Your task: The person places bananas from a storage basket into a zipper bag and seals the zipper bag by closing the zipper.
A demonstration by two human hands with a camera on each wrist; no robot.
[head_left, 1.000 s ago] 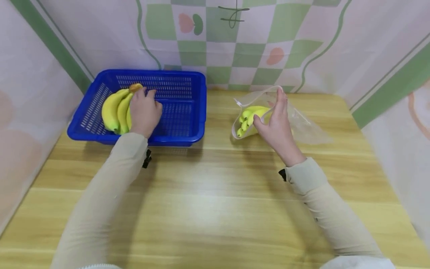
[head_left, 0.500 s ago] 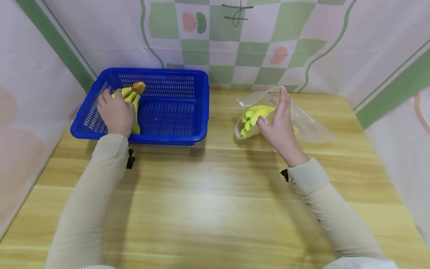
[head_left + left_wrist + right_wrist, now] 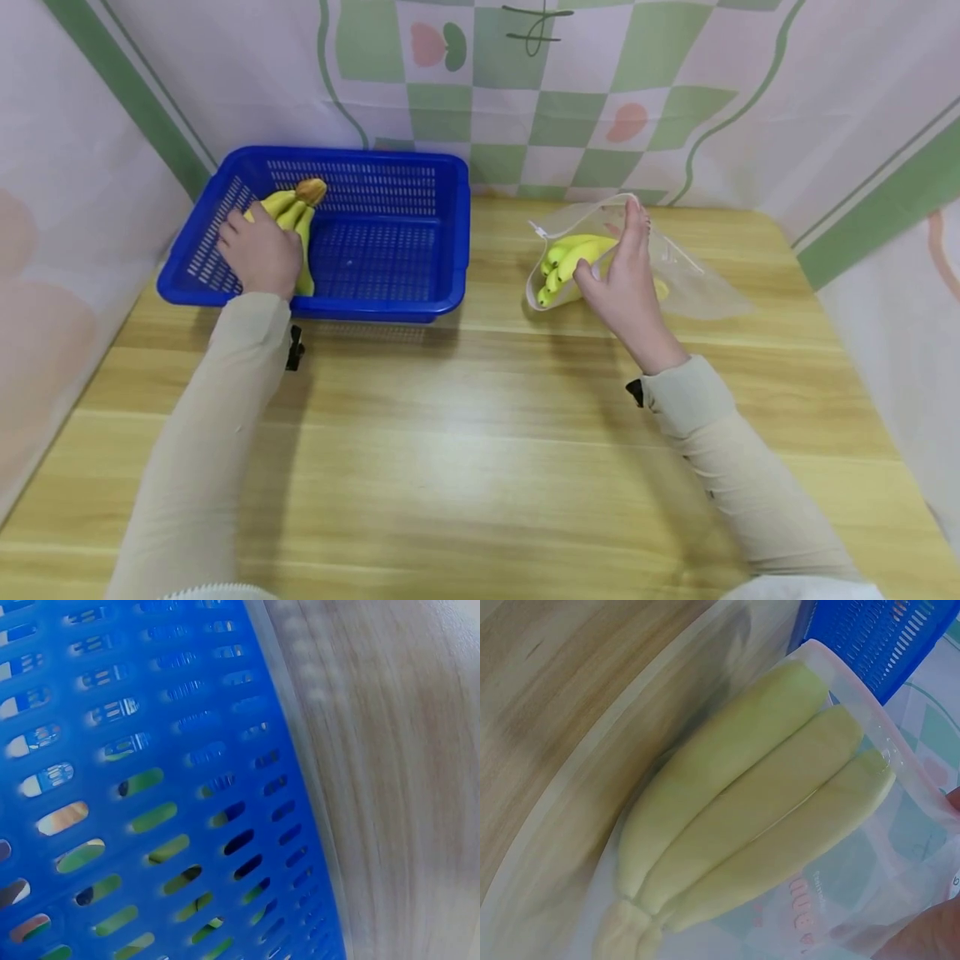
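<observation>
In the head view, my left hand (image 3: 261, 254) grips the left part of a yellow banana bunch (image 3: 306, 218) inside a blue plastic basket (image 3: 375, 308). The bunch's brown stem points to the back; my hand covers much of the fruit. My right hand (image 3: 622, 287) holds the mouth of a clear zip bag (image 3: 693, 287) spread, thumb and index finger apart at its rim. Another banana bunch (image 3: 573, 258) lies inside that bag, tips toward the opening. The right wrist view shows these bananas (image 3: 742, 802) through the film. Basket slots hide the left hand in the left wrist view.
A wood-grain table (image 3: 450, 450) lies under everything. Behind it hangs a green and white checked cloth (image 3: 498, 100), close to the basket's back rim. Pale cloth walls (image 3: 885, 142) stand at both sides. The zip bag's white slider (image 3: 537, 229) sits at its left edge.
My left hand has shifted left across the bunch, uncovering its right bananas and covering the left ones, and its fingers have settled lower. The right hand stays at the bag's mouth.
</observation>
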